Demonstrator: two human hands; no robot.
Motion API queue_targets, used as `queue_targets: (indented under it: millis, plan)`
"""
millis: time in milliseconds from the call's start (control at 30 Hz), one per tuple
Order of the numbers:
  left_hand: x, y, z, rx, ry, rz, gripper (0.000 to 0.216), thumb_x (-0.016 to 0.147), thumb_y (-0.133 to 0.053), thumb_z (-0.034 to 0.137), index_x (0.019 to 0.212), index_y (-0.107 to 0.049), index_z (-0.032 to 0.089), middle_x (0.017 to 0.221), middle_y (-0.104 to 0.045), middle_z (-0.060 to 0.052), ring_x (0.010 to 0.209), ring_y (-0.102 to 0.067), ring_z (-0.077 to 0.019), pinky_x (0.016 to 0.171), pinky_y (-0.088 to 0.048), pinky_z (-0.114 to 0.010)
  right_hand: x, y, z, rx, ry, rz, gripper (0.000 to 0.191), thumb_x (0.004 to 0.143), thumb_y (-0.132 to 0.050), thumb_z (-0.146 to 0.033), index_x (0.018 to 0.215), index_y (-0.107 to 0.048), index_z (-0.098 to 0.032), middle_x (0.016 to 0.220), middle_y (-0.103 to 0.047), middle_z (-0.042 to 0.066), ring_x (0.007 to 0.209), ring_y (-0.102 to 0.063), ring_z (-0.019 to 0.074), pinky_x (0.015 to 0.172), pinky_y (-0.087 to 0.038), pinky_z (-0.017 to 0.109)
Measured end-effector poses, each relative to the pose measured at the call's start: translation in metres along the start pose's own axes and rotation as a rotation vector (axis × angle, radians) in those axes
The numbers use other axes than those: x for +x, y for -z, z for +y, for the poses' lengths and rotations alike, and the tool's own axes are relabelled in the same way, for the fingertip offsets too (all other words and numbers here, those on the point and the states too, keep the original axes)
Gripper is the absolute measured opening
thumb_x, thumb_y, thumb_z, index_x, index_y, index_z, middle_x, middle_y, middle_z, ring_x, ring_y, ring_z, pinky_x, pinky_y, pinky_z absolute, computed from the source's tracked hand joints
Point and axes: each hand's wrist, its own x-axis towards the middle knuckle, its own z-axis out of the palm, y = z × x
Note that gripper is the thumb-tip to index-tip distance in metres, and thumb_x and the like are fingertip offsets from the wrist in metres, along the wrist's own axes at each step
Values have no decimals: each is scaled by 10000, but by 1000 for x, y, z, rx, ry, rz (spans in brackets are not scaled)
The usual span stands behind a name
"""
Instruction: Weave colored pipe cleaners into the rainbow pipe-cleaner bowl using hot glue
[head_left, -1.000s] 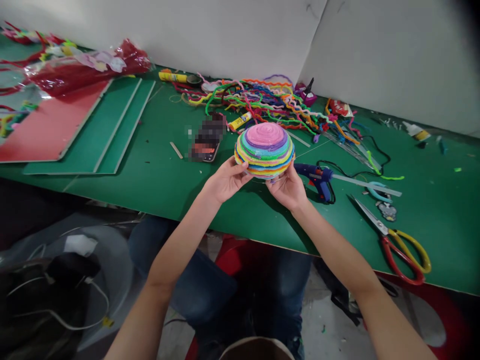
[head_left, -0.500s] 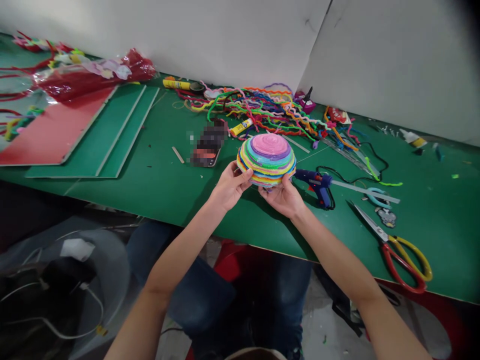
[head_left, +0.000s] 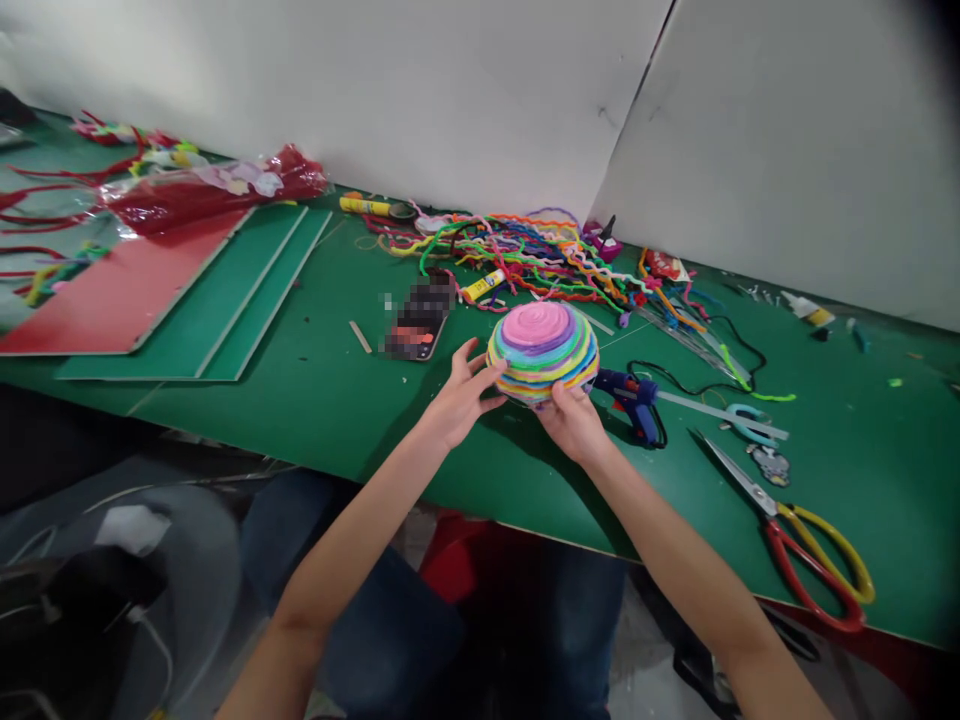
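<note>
A dome (head_left: pixel 536 345) wound in rainbow rings of fuzzy pipe cleaner, pink at the top, is held just above the green table. My right hand (head_left: pixel 574 425) grips its lower right edge, thumb on the front and the other fingers hidden underneath. At the dome's left side, my left hand (head_left: pixel 461 400) touches the rim with its fingertips, fingers somewhat spread. Right beside the dome lies a blue hot glue gun (head_left: pixel 634 400) with a glue stick (head_left: pixel 720 412) in its back. The underside of the dome cannot be seen.
Scissors (head_left: pixel 780 515) with red and yellow handles lie near the right front edge, by light blue pliers (head_left: pixel 750 425). Behind the dome are loose pipe cleaners (head_left: pixel 525 245), a yellow glue tube (head_left: pixel 484 285) and a phone (head_left: pixel 420 315). Stacked boards (head_left: pixel 217 310) lie left.
The dome has tipped and turned slightly in my hands. My left fingers have loosened and spread along its side. The whole view has shifted upward a little.
</note>
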Motion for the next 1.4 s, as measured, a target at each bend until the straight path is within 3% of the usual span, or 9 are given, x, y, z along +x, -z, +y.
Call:
queue_targets:
  millis: [133,233,333,500,633,867,1100,1233,1400]
  plan:
    - [-8,-11,-10,-87,-138,-34,402,775,-652,505,1060,-610,225,1229,-611,-25,1213,-523,-210,955,-474,-305,-10,0,6,-496,216,-81,206,733,-721,-436,821,-714,-250,851,-731,-8,882,-675,188,929,-511,387]
    - [-14,-18,-9,-311,-41,61,395,731,-656,540,937,-651,204,1013,-701,-23,1148,-588,-243,985,-472,-339,-16,-2,9,-947,443,-322,175,801,-664,-357,685,-677,-226,715,-695,19,809,-667,187,858,-533,345]
    - [-13,-16,-2,-371,51,41,375,721,-648,518,888,-669,183,875,-723,-39,1060,-642,-255,958,-496,-347,-15,-2,9,-1254,660,-453,231,873,-546,-295,674,-632,-216,716,-680,50,809,-656,187,826,-535,339]
    - [-8,-5,8,-362,79,36,348,740,-629,472,888,-675,161,823,-725,-42,885,-691,-221,845,-546,-325,-8,2,3,-1524,690,-603,257,856,-430,-153,678,-605,-211,751,-678,61,790,-639,171,829,-508,336]
    - [-10,-2,8,-278,-34,12,342,733,-660,456,934,-667,179,889,-719,-33,838,-682,-194,784,-549,-299,-7,8,-3,-1576,616,-664,250,846,-429,-138,812,-664,-217,840,-705,57,893,-647,174,921,-470,340]
    - [-18,10,20,235,-451,-273,511,783,-601,498,1214,-616,223,1301,-594,-54,1166,-559,-251,996,-439,-331,-9,6,-4,-1547,677,-716,254,903,-456,-254,1044,-665,-217,1026,-724,74,1055,-639,178,975,-448,365]
    - [-27,19,39,740,-794,-522,570,812,-573,505,1341,-512,300,1438,-468,-54,1324,-419,-290,1113,-317,-421,-11,7,-7,-1540,576,-775,376,875,-531,-198,1244,-574,-250,1268,-640,39,1190,-570,135,1071,-385,359]
    - [-31,17,41,781,-926,-480,685,729,-671,505,1359,-483,310,1442,-451,-72,1325,-406,-313,1116,-306,-462,-10,5,-9,-1568,598,-757,351,903,-500,-232,1243,-579,-268,1275,-637,43,1245,-538,147,1077,-384,377]
    - [-29,17,40,716,-969,-364,545,723,-689,466,1228,-594,284,1317,-539,-98,1208,-506,-298,1049,-380,-456,-10,4,-6,-1580,640,-710,349,918,-474,-258,1252,-574,-247,1254,-645,64,1188,-577,154,1070,-392,380]
